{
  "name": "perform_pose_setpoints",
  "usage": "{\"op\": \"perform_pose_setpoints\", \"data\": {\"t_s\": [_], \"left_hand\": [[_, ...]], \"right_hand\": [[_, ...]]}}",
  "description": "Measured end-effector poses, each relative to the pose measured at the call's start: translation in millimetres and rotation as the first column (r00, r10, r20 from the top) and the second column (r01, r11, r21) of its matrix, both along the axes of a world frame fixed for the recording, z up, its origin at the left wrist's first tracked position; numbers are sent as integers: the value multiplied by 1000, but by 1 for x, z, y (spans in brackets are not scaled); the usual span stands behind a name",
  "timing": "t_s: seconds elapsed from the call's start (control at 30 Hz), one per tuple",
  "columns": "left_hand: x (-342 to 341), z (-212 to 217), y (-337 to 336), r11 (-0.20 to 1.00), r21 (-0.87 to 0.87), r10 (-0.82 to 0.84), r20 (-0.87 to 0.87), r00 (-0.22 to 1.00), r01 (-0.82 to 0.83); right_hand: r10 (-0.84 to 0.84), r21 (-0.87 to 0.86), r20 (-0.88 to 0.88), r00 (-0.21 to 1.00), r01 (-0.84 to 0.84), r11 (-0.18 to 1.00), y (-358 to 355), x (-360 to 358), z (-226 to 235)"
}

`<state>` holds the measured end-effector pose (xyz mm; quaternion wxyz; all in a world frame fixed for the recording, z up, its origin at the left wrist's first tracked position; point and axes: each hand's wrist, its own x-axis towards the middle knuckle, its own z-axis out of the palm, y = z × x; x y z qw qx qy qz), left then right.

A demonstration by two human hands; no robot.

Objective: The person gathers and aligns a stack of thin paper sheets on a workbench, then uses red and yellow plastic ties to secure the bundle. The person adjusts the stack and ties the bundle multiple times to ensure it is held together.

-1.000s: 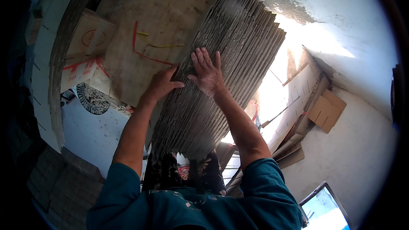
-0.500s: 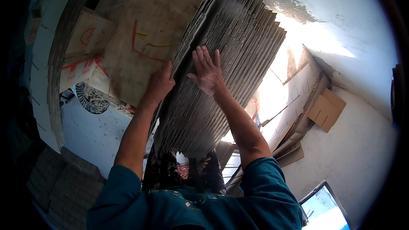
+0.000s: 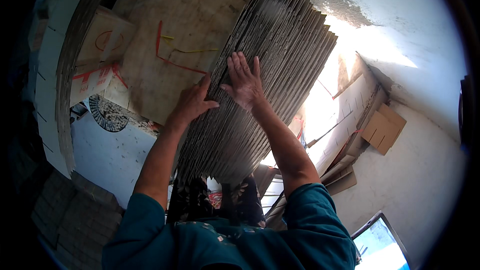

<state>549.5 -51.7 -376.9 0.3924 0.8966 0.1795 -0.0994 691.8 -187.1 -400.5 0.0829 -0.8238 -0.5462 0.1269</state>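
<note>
A thick stack of greyish-brown cardboard sheets (image 3: 265,70) stands on edge in front of me, its uneven edges facing up. My right hand (image 3: 244,84) lies flat over the upper edges, fingers stretched and the thumb apart. At the stack's left side is my left hand (image 3: 192,102), its index finger pointing away from me and its thumb reaching over the edges. Some of its other fingers are hidden, and I cannot tell how firmly it presses. Neither hand has a separate sheet in it.
Left of the stack lies a brown board (image 3: 145,60) with a red strap (image 3: 158,45) and a yellow strap (image 3: 192,51). A cardboard box (image 3: 102,40) sits further left, near a round dark ribbed object (image 3: 107,115). Slotted cardboard pieces (image 3: 382,129) lean by the white wall at right.
The gap between the leftmost sheets and the rest of the stack has closed. My left hand has shifted slightly right and its thumb has spread over the edges. My right hand stays nearly still.
</note>
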Motion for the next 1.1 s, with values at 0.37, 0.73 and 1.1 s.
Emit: {"op": "perform_pose_setpoints", "data": {"t_s": [0.37, 0.73, 1.1], "left_hand": [[-14, -16, 7, 971, -121, 215, 64, 974, -207], [11, -2, -8, 972, -36, 231, -20, 973, -231], [1, -3, -5, 986, -86, 137, -36, 990, -140]], "right_hand": [[-23, 6, -48, 999, 24, 1000, -1, 0, 2], [-44, 19, -67, 997, 46, 999, 6, 0, 3], [-30, 51, -82, 996, 34, 998, 11, -2, 6]]}}
